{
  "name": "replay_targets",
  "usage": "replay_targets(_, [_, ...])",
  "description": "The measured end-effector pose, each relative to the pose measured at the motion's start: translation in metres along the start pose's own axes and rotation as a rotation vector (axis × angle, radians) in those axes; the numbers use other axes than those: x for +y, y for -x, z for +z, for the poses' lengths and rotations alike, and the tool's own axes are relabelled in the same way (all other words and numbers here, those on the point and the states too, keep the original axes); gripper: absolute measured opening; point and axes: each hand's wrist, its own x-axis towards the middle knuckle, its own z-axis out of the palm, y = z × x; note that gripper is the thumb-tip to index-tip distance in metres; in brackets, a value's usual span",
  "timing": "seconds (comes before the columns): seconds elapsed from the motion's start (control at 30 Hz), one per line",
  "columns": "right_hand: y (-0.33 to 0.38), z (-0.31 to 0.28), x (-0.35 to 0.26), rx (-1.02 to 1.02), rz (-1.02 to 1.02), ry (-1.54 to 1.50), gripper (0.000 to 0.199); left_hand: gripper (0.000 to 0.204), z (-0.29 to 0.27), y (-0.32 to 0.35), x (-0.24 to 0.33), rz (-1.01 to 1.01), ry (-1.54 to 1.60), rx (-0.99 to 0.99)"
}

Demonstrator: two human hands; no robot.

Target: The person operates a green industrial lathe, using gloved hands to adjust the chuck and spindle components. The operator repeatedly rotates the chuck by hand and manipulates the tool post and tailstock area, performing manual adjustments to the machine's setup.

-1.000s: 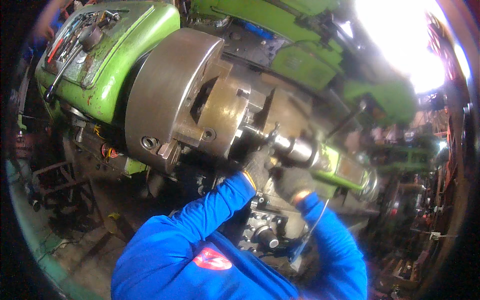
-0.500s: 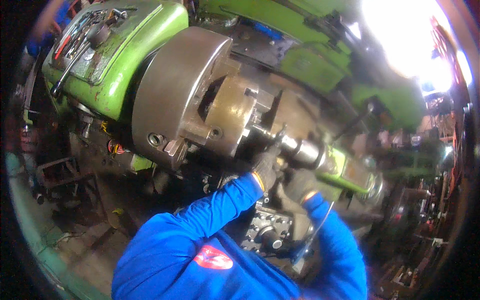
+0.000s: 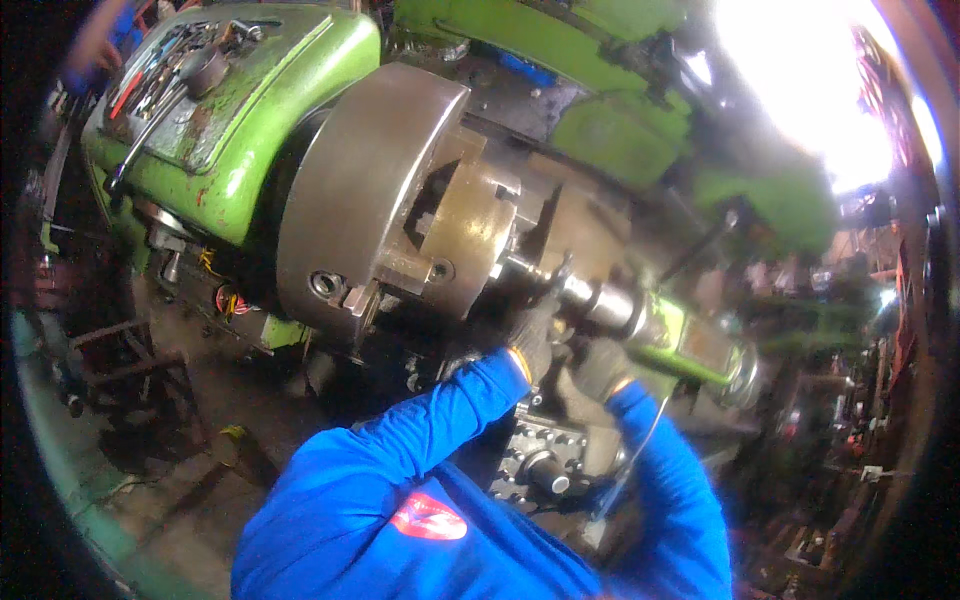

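Observation:
Both my hands wear dark grey gloves and sit close together below the steel tailstock spindle (image 3: 612, 308) of a green lathe. My left hand (image 3: 534, 332) is raised with its fingers curled next to a small dark upright piece (image 3: 566, 268) at the spindle's tip; what it grips is hidden. Just right and below, my right hand (image 3: 602, 368) is closed, its fingers turned toward the left; its contents cannot be made out. A thin drill-like bit (image 3: 525, 264) points from the spindle to the brass-coloured workpiece (image 3: 468, 232), clamped in the big steel chuck (image 3: 365, 180).
The green headstock (image 3: 240, 150) at upper left carries a tray of small tools (image 3: 165, 75). A bolted tool post (image 3: 545, 462) stands before my chest, beside a thin bent metal tube (image 3: 648, 440). Another person's hand (image 3: 105, 58) shows at the far upper left. Bright light glares at upper right.
The view has shifted slightly, so the chuck and headstock sit a little further right and lower. My hands keep nearly the same place below the spindle.

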Motion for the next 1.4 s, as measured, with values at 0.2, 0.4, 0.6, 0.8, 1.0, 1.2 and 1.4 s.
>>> replay_targets(0.2, [0.005,-0.003,-0.009,0.095,-0.005,-0.062,0.021,0.024,-0.027,-0.003,0.006,0.186,-0.089,-0.176])
replay_targets(0.4, [0.009,-0.024,-0.04,0.138,-0.04,-0.137,0.022,0.014,-0.06,-0.021,0.014,0.166,-0.213,0.068])
replay_targets(0.6, [0.007,-0.012,-0.03,0.233,-0.188,-0.094,0.028,0.025,-0.066,-0.022,0.001,0.293,-0.223,0.036])
replay_targets(0.8, [0.007,-0.015,-0.03,0.234,-0.266,0.013,0.03,0.024,-0.069,-0.038,-0.009,0.299,-0.324,0.12])
replay_targets(1.0, [0.003,-0.014,-0.035,0.074,-0.161,0.087,0.028,0.023,-0.076,-0.027,0.0,0.501,-0.479,0.104])
replay_targets(1.2, [-0.007,-0.009,-0.028,0.154,-0.279,-0.176,0.027,0.018,-0.109,0.0,0.005,0.664,-0.732,0.071])
replay_targets(1.4, [-0.003,-0.033,-0.036,0.097,-0.262,-0.126,0.034,0.019,-0.156,0.023,0.004,0.653,-0.973,0.107])
